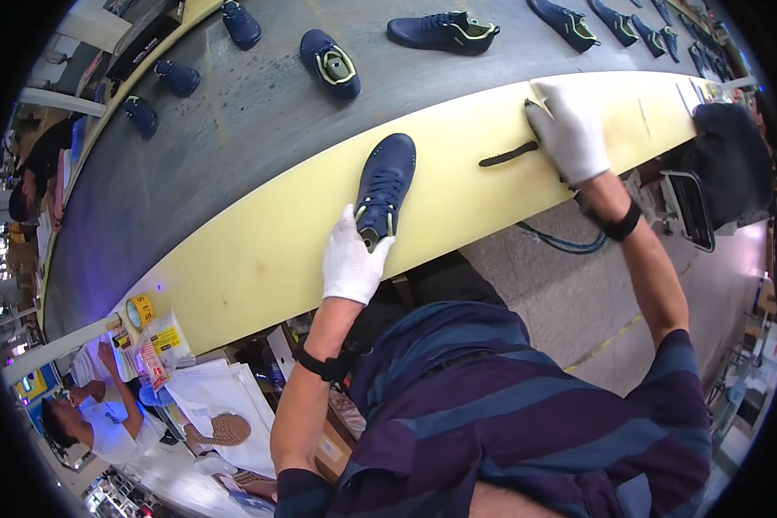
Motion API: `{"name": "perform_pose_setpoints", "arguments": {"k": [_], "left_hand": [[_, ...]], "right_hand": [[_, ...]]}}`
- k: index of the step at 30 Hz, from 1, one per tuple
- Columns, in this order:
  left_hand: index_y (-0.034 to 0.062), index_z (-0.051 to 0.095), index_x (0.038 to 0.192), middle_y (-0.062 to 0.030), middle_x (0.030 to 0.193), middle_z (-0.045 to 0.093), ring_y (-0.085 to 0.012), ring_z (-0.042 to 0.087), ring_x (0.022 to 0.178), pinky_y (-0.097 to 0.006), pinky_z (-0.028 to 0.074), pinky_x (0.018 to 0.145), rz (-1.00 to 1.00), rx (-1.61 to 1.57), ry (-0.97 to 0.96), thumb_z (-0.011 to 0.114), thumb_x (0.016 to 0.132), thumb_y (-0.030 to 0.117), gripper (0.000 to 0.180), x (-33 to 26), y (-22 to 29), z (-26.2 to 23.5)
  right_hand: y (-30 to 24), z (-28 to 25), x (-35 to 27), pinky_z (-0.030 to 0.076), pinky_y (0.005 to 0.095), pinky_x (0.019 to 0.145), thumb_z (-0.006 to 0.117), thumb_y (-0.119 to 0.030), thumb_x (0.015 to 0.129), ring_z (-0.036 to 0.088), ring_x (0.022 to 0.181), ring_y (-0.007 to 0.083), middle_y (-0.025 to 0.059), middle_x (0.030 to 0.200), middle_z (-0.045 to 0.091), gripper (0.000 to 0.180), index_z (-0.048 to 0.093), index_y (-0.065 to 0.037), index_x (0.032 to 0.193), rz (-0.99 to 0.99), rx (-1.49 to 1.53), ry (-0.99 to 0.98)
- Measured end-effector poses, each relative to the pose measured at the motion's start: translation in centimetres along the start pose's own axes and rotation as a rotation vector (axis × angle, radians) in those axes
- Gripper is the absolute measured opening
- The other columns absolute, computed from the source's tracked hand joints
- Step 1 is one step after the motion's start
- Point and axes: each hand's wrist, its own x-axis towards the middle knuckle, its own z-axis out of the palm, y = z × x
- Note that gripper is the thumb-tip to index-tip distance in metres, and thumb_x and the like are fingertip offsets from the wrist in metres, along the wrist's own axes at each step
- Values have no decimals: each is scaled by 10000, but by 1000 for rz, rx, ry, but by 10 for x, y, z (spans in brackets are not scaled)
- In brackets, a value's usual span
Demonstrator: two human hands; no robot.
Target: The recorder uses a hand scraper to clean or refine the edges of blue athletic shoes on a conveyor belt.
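A navy lace-up shoe [385, 180] lies on the pale yellow bench, its toe pointing away from me. My left hand [352, 261], in a white glove, grips it at the heel, with the thumb and fingers on either side of the opening. Off to the right, my right hand [571, 138], also white-gloved and slightly blurred, curls over a dark object [533, 119] whose kind I cannot make out. Beside that hand a thin black strip-like piece [508, 155] rests on the bench.
Beyond the yellow bench [259, 259] runs a grey conveyor belt [224, 129] with several navy shoes [445, 34]. Yellow tape [140, 311] and plastic packets [171, 338] lie at the left end. A black-covered chair [721, 164] stands right; a seated person [116, 423] is lower left.
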Motion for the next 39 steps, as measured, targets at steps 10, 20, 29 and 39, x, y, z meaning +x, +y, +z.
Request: {"name": "perform_pose_setpoints", "arguments": {"k": [10, 20, 29, 39], "left_hand": [[9, 600, 1221, -248, 1115, 697, -442, 683, 1046, -535, 557, 908, -41, 120, -74, 701, 908, 193, 377, 13, -11, 13], [17, 618, 1161, -227, 1114, 710, -441, 689, 1067, -504, 562, 943, 120, 122, 83, 704, 898, 164, 313, 14, -5, 10], [49, 576, 1463, -104, 1339, 705, -229, 698, 1186, -403, 560, 986, -452, -1233, -482, 672, 1060, 307, 487, 17, -82, -18], [-3, 654, 1350, -108, 1205, 726, -180, 723, 1044, -339, 580, 894, -337, -1190, 25, 704, 1017, 386, 515, 103, -180, -154]], "right_hand": [[-214, 87, -20, 573, 493, 584, 716, -108, 822, 755, 679, 388, 194, 751, 725, 200, 652, -2, 980, -513, 135, -667], [-221, 98, -35, 549, 464, 485, 632, -140, 891, 717, 569, 343, 190, 683, 700, 143, 629, 3, 899, -634, 0, -472], [-251, 62, -12, 593, 479, 672, 672, -171, 966, 738, 781, 412, 199, 918, 739, 190, 650, -49, 1111, -391, 391, -541], [-193, 136, 86, 584, 497, 816, 676, -200, 981, 733, 924, 428, 206, 979, 750, 275, 645, -87, 1230, -152, 334, -470]]}}
